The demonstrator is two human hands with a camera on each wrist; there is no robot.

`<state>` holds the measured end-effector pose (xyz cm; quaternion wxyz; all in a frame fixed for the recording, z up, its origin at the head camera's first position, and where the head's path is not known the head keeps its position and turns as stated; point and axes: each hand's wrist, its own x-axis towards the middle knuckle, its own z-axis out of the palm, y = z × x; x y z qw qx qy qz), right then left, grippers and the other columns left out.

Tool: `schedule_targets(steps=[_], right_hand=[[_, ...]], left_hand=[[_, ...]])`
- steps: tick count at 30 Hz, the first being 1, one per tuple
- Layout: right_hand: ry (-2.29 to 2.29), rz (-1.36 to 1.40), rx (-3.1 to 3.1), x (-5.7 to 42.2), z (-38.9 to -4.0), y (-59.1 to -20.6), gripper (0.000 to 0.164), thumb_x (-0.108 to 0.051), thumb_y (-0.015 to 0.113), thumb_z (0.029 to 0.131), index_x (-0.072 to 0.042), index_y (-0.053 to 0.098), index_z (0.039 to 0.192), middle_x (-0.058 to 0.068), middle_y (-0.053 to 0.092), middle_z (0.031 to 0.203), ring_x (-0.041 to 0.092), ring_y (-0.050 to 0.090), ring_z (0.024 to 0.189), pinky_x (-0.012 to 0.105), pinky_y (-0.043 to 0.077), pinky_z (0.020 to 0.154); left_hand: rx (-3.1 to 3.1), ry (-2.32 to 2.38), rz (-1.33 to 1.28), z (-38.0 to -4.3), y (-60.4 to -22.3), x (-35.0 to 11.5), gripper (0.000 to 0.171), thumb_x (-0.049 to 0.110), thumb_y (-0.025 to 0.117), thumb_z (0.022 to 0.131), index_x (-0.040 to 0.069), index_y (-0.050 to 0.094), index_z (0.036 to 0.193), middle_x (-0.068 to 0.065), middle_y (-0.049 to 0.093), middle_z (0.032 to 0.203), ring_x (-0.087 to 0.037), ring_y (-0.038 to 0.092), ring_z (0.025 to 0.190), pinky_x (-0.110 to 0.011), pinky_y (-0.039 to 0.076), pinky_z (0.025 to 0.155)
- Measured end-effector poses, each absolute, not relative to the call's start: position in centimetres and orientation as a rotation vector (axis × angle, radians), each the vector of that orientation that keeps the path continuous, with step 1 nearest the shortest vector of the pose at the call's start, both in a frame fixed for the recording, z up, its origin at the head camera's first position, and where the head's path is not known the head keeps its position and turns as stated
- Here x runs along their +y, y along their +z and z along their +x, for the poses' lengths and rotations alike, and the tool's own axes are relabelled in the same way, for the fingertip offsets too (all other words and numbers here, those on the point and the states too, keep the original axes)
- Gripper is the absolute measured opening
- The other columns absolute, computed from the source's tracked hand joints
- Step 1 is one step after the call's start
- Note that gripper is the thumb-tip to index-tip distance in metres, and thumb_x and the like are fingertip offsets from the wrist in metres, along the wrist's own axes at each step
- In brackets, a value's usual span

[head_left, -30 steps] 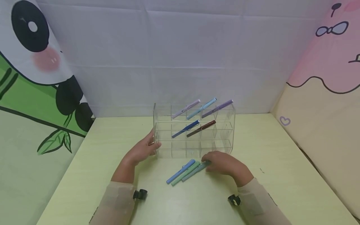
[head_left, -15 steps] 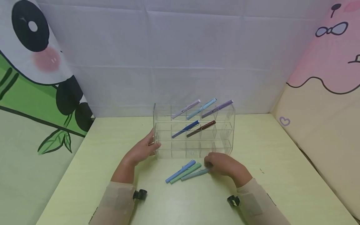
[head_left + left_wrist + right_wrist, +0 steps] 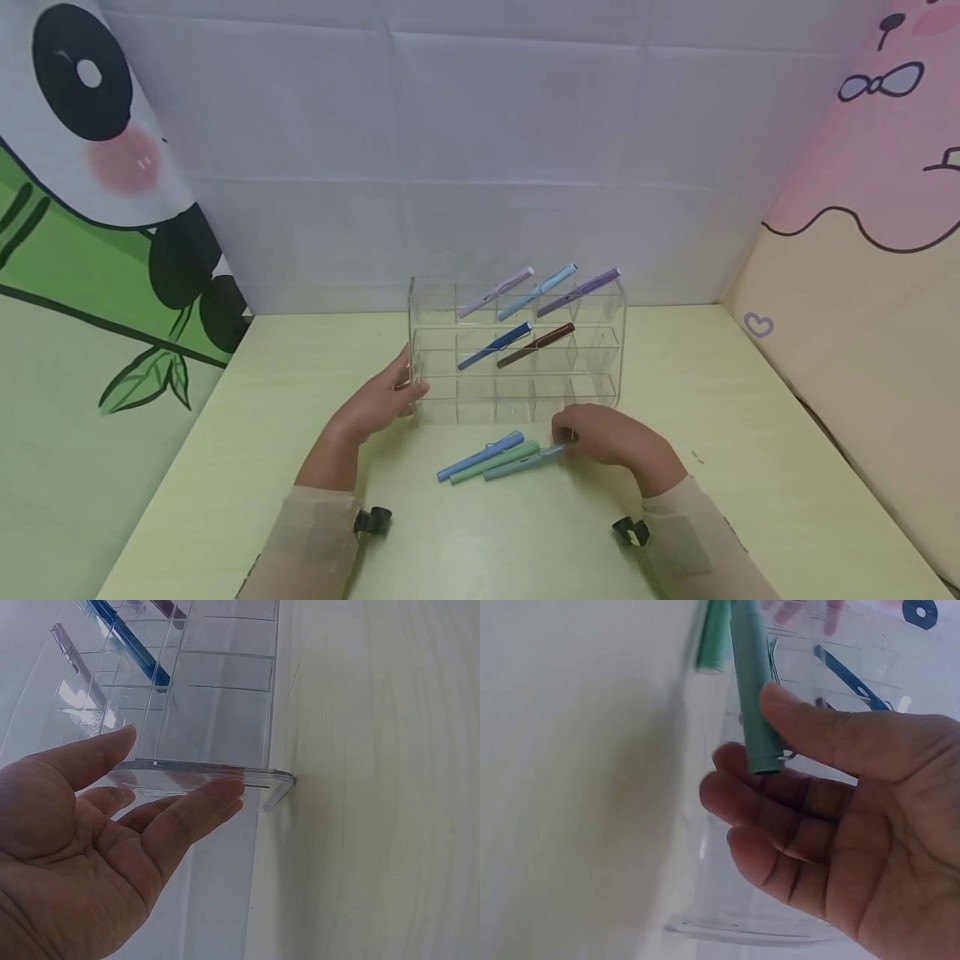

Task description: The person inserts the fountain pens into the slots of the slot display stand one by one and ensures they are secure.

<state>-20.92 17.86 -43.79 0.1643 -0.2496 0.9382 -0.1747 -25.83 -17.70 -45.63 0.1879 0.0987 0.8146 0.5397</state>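
A clear pen rack (image 3: 517, 386) with three tiers stands on the table. My left hand (image 3: 375, 404) rests against its left side; in the left wrist view the fingers lie loosely extended along the side panel, the thumb by the edge. My right hand (image 3: 611, 435) pinches the end of a grey-green pen (image 3: 523, 463) between thumb and fingers, in front of the rack. Beside that pen lie a green pen (image 3: 495, 462) and a blue pen (image 3: 480, 457), close together. In the right wrist view, the pinched pen (image 3: 756, 690) shows its clip and end.
Lilac (image 3: 495, 292), light blue (image 3: 537, 292) and purple (image 3: 579, 292) pens lean in the top tier. A dark blue pen (image 3: 495, 346) and a brown pen (image 3: 536, 344) sit in the middle tier. A white cloth backdrop (image 3: 517, 150) hangs behind the table (image 3: 735, 500).
My right hand has shifted slightly right with the grey-green pen's end. All three loose pens have swung to a flatter slant. My left hand and the rack stay put.
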Motion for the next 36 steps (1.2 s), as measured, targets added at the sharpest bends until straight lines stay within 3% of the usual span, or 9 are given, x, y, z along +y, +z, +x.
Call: schedule_targets(steps=[6,12,23,31,36], right_hand=[[-0.663,-0.716,2.654,19.3,-20.8,-42.1,0.006,-0.02,0.071,0.091,-0.023,0.066,0.089,-0.013,0.061,0.083,0.009,0.052,0.075,0.025,0.046,0.067],[-0.763,-0.735,2.686,19.9,-20.5,-40.8,0.006,-0.024,0.069,0.093,-0.025,0.064,0.091,-0.013,0.062,0.082,0.008,0.053,0.073,0.024,0.047,0.064],[-0.944,-0.699,2.734,19.6,-20.2,-39.7,0.018,-0.014,0.065,0.095,-0.02,0.063,0.112,-0.006,0.066,0.104,0.012,0.064,0.099,0.033,0.056,0.085],[-0.673,-0.491,2.564,20.2,-20.2,-40.6,0.032,-0.019,0.076,0.086,-0.014,0.063,0.115,0.002,0.064,0.11,0.02,0.062,0.103,0.042,0.053,0.087],[-0.53,-0.401,2.504,20.4,-19.8,-42.3,0.038,-0.024,0.084,0.078,-0.017,0.063,0.108,0.001,0.062,0.103,0.018,0.058,0.093,0.043,0.051,0.081]], left_hand=[[2.284,1.514,0.265,-25.7,-45.6,-17.6,0.082,0.045,0.056,0.098,0.046,-0.003,0.154,-0.01,0.008,0.166,-0.04,0.044,0.136,-0.06,0.034,0.111],[2.289,1.525,0.274,-25.7,-45.6,-17.6,0.083,0.045,0.057,0.098,0.045,-0.003,0.155,-0.008,0.007,0.166,-0.038,0.039,0.14,-0.057,0.037,0.11],[2.298,1.526,0.281,-25.8,-45.6,-17.6,0.082,0.043,0.057,0.099,0.047,-0.003,0.154,-0.005,0.006,0.166,-0.036,0.027,0.146,-0.054,0.041,0.108],[2.298,1.52,0.251,-25.8,-45.5,-17.8,0.082,0.045,0.057,0.098,0.048,-0.003,0.154,-0.006,0.005,0.166,-0.036,0.029,0.146,-0.056,0.036,0.111],[2.288,1.527,0.263,-25.9,-45.4,-17.8,0.082,0.045,0.058,0.098,0.048,-0.002,0.154,-0.006,0.006,0.166,-0.036,0.031,0.145,-0.056,0.037,0.11]])
